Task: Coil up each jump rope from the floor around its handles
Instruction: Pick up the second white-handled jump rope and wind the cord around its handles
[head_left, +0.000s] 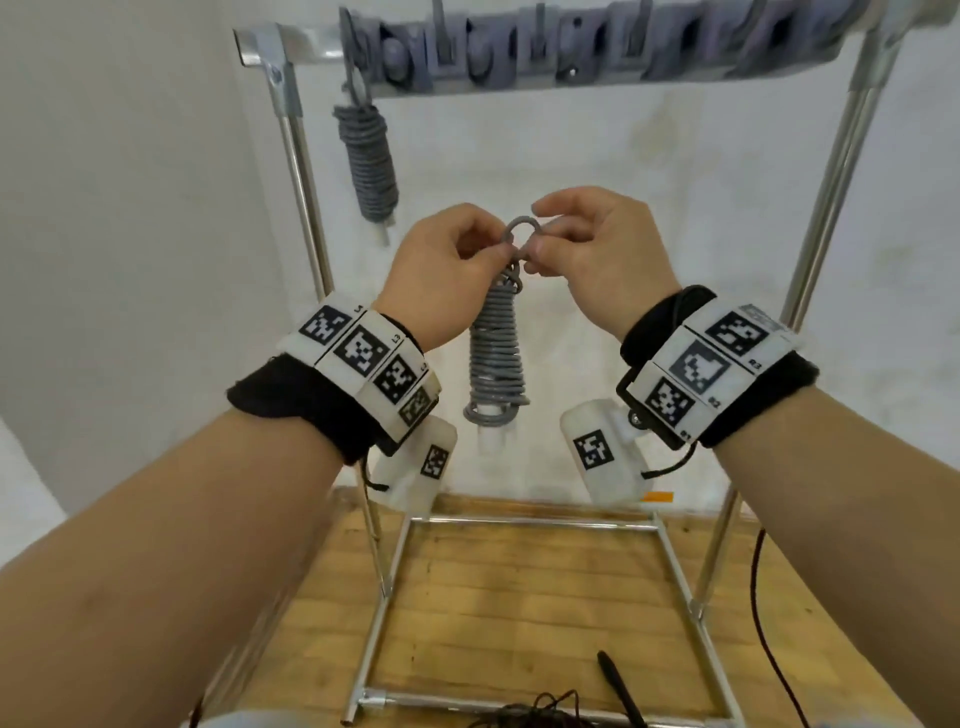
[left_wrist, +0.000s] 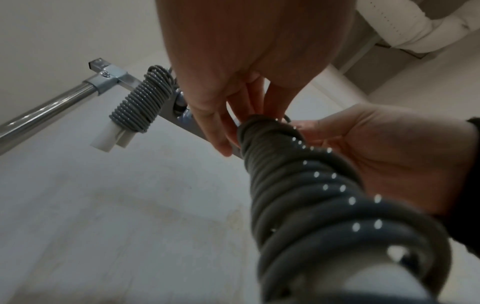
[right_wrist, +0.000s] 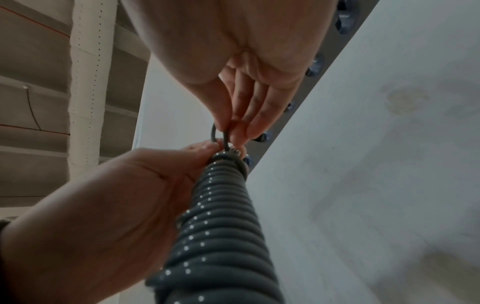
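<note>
A grey jump rope (head_left: 496, 358) is wound in tight turns around its white handles (head_left: 491, 441) and hangs upright between my hands. A small rope loop (head_left: 522, 231) sticks out at its top. My left hand (head_left: 496, 249) pinches the rope just under the loop, and my right hand (head_left: 545, 239) pinches the loop from the other side. The right wrist view shows the right hand's fingertips (right_wrist: 233, 133) on the loop (right_wrist: 219, 133) above the coil (right_wrist: 221, 226). A second coiled rope (head_left: 366, 161) hangs from a hook at the rack's left end, also visible as the hung rope (left_wrist: 145, 96).
A metal rack stands before a white wall, its top rail (head_left: 571, 57) carrying a row of grey hooks. Its base frame (head_left: 519, 525) sits on a wooden floor. A black pen (head_left: 618, 686) and dark cables (head_left: 769, 623) lie near the front.
</note>
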